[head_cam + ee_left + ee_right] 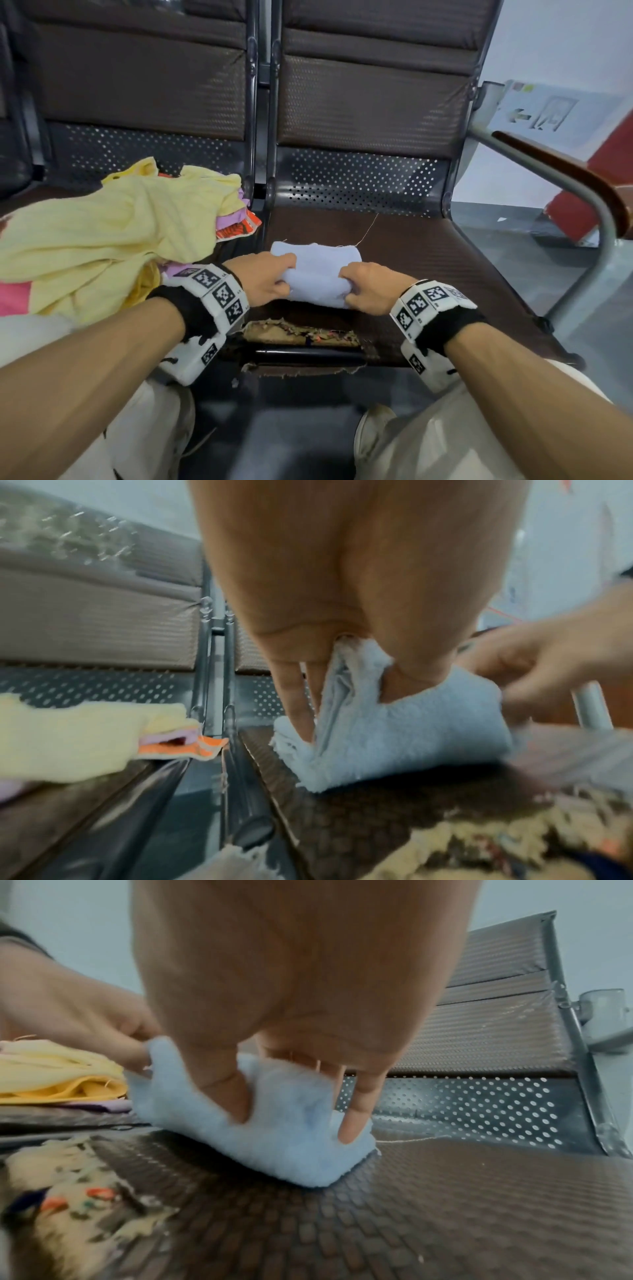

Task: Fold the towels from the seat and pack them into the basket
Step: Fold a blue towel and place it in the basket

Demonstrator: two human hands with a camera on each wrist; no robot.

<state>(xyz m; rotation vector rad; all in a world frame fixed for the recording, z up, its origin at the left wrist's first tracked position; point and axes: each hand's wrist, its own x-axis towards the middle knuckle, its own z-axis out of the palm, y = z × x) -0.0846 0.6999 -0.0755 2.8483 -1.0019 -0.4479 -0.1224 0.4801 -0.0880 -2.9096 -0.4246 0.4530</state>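
Note:
A small light-blue towel (320,270) lies folded on the brown seat (428,260) in front of me. My left hand (270,279) pinches its left edge between thumb and fingers; the left wrist view shows the blue towel (404,729) bunched under that thumb. My right hand (364,286) grips its right edge, and in the right wrist view the fingers (356,1112) dig into the blue towel (284,1137). A heap of unfolded cloths topped by a yellow towel (102,236) covers the seat to the left. No basket is in view.
Pink, purple and orange cloths (236,226) stick out under the yellow heap. The seat's front edge is torn, with padding exposed (301,334). A metal armrest (579,192) rises at the right. Perforated metal seat backs (363,178) stand behind. My knees are below.

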